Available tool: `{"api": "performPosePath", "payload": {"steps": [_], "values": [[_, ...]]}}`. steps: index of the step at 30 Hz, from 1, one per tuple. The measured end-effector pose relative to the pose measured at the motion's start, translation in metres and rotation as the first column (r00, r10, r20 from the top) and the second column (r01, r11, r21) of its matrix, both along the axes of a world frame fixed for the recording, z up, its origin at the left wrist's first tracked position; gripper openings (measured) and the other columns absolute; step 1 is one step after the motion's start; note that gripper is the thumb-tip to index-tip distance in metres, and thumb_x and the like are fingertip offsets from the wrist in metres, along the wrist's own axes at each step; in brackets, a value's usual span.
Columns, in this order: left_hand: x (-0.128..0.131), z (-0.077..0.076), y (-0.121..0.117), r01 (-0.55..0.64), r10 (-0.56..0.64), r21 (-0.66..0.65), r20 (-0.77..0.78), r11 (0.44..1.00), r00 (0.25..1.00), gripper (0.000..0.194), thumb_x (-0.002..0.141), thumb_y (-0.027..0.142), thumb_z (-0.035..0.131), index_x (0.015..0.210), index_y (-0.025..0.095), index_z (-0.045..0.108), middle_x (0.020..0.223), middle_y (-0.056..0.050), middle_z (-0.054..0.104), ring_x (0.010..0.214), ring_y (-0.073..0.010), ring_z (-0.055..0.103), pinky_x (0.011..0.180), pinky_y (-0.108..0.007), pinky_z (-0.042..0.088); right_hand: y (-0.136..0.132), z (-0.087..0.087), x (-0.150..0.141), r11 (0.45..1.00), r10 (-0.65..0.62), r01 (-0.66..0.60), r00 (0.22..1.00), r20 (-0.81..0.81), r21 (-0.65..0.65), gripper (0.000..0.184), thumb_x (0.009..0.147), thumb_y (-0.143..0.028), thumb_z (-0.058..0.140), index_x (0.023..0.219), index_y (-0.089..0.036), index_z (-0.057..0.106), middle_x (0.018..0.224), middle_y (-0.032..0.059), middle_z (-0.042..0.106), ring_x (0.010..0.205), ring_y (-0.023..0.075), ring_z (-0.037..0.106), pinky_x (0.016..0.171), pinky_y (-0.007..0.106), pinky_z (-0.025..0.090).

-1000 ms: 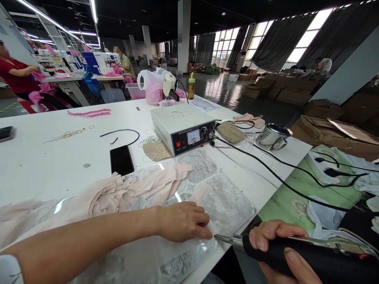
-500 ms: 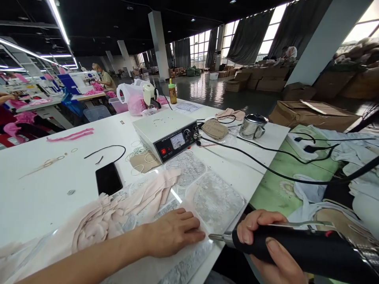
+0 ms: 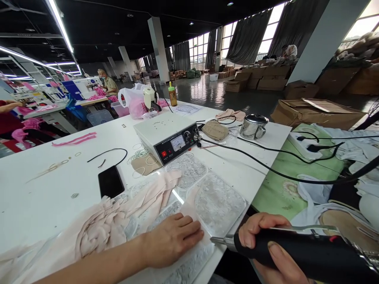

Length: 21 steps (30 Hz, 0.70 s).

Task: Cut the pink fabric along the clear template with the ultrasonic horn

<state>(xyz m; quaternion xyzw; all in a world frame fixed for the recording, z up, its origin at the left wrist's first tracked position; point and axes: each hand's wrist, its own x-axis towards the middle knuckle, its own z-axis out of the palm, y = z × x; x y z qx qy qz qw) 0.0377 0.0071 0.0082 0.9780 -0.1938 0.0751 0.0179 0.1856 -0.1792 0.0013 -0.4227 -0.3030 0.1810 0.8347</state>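
Observation:
My left hand (image 3: 173,240) lies flat with its fingers stretched over pale pink fabric (image 3: 148,197) on a clear template sheet with several grey-patterned panels (image 3: 219,201). My right hand (image 3: 266,240) is wrapped round a black handheld ultrasonic cutter (image 3: 299,250). Its tapered metal tip (image 3: 217,240) points left, close to my left fingertips, at the fabric and template edge; whether it touches is hard to tell. Left of my hand, the fabric is bunched into crumpled strips. A white control box (image 3: 166,136) with a dial and red switch stands beyond the template.
A phone (image 3: 111,181), scissors (image 3: 50,171), pink strips (image 3: 75,139) and rubber bands lie on the white table. A steel mug (image 3: 253,127) stands at its right edge, near black cables. A green surface (image 3: 276,189) with white garments adjoins on the right. Two people sit at far-left machines.
The view has shifted slightly. My left hand still presses the fabric, and the cutter's tip stays near its fingertips with little visible movement.

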Motion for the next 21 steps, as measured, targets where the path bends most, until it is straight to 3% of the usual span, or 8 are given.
{"api": "performPosePath", "payload": {"steps": [8, 21], "values": [[-0.0004, 0.0009, -0.0052, -0.035, 0.037, 0.043, -0.041, 0.998, 0.998, 0.027, 0.099, 0.014, 0.037, 0.123, 0.012, 0.048, 0.097, -0.011, 0.061, 0.078, -0.0191, 0.054, 0.070, -0.031, 0.044, -0.0048, 0.0022, 0.0028, 0.999, 0.016, -0.013, 0.996, 0.084, -0.041, 0.008, 0.088, -0.032, 0.052, 0.093, -0.026, 0.053, 0.076, 0.0001, 0.053, 0.060, 0.0156, 0.056, 0.055, 0.032, 0.052], [-0.0002, 0.0007, -0.0069, -0.039, 0.041, 0.076, -0.034, 0.996, 0.999, 0.023, 0.097, 0.018, 0.044, 0.119, 0.013, 0.049, 0.094, -0.008, 0.058, 0.076, -0.0190, 0.051, 0.065, -0.032, 0.038, 0.0045, 0.0057, 0.0030, 1.000, -0.010, 0.010, 1.000, -0.001, -0.001, 0.011, 0.084, -0.035, 0.059, 0.090, -0.026, 0.057, 0.075, -0.0001, 0.052, 0.058, 0.0143, 0.053, 0.053, 0.032, 0.052]]}}
